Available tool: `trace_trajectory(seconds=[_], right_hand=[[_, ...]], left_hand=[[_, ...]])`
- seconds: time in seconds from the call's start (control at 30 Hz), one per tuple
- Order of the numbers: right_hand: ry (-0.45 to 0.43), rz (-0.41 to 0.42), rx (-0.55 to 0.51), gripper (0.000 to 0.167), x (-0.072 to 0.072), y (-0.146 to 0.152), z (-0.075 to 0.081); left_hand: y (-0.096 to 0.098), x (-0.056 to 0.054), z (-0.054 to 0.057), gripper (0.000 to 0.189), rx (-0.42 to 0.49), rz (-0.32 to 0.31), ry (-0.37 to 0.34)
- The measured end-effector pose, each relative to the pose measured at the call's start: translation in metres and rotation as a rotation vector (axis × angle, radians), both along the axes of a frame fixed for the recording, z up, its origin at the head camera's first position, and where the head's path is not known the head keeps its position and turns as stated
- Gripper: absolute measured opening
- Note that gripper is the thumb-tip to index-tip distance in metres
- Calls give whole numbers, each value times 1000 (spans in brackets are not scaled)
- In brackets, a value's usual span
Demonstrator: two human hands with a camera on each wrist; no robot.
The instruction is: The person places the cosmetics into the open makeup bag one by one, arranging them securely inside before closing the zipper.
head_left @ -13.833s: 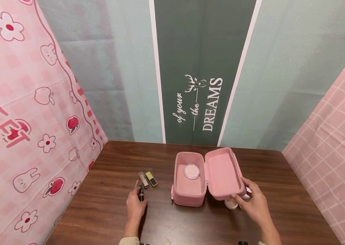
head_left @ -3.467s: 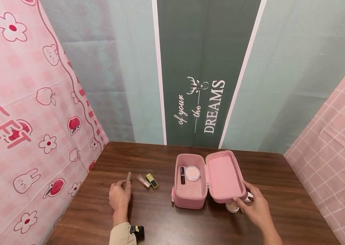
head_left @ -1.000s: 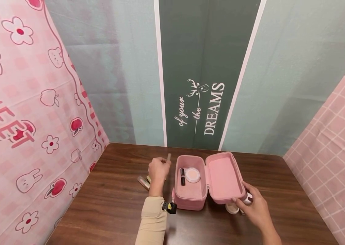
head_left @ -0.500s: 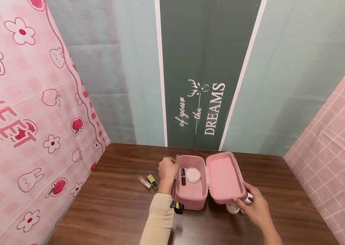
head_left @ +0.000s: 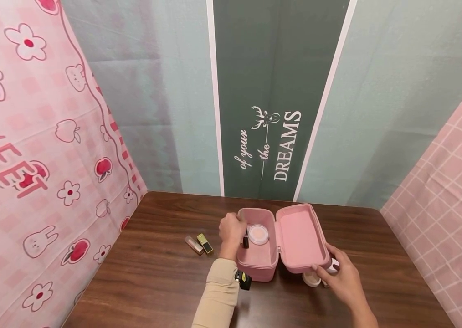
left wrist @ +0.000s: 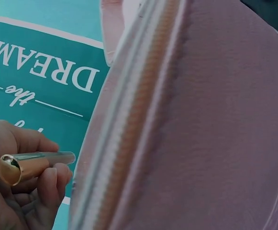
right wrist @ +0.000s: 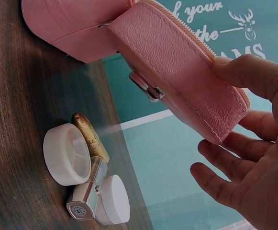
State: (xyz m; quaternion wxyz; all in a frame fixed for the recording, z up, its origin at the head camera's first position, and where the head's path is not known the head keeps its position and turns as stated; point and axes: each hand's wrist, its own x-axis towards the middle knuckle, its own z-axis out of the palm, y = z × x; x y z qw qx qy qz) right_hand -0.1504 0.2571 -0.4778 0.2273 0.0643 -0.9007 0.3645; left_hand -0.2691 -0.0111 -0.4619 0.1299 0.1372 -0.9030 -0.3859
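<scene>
My left hand (head_left: 232,230) is over the left rim of an open pink makeup case (head_left: 256,273). In the left wrist view its fingers pinch a slim cosmetic tube (left wrist: 33,165) with a shiny gold end and clear tip, beside the case's zipper edge. The head view hides this tube behind the hand. Inside the case lie a round powder compact (head_left: 258,234) and a black lipstick (head_left: 246,242), partly covered by the left hand. My right hand (head_left: 341,269) grips the outer edge of the case's lid (head_left: 300,237), holding it tilted open, thumb on the zipper side.
Left of the case, a clear-capped lip tube (head_left: 193,244) and a gold-and-black lipstick (head_left: 204,244) lie on the wooden table (head_left: 141,282). Below the raised lid are a white round jar (right wrist: 67,154), a gold tube (right wrist: 90,136), a clear-sided bottle (right wrist: 87,189) and a white lid (right wrist: 116,200).
The black lipstick, formerly on the table by my left hand, now lies in the case. My left hand has since picked up the slim tube and carried it right. My right hand stays on the lid.
</scene>
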Motion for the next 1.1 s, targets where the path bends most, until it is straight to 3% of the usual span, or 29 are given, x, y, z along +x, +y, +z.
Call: trace_trajectory(seconds=[0.33, 0.53, 0.9, 1.0, 1.1], right_hand=[[4, -11, 7, 64, 0, -1, -1], [7, -3, 4, 64, -1, -1, 0], [21, -16, 20, 64, -1, 0, -2], [20, -16, 21, 64, -1, 0, -2], [15, -12, 15, 64, -1, -1, -1]], left_hand=[[-2, -2, -5, 28, -28, 30, 11], [-3, -3, -3, 16, -53, 29, 7], [-4, -4, -4, 15, -59, 35, -14], [-5, -4, -5, 14, -74, -4, 3], [-9, -2, -3, 15, -136, -113, 60]])
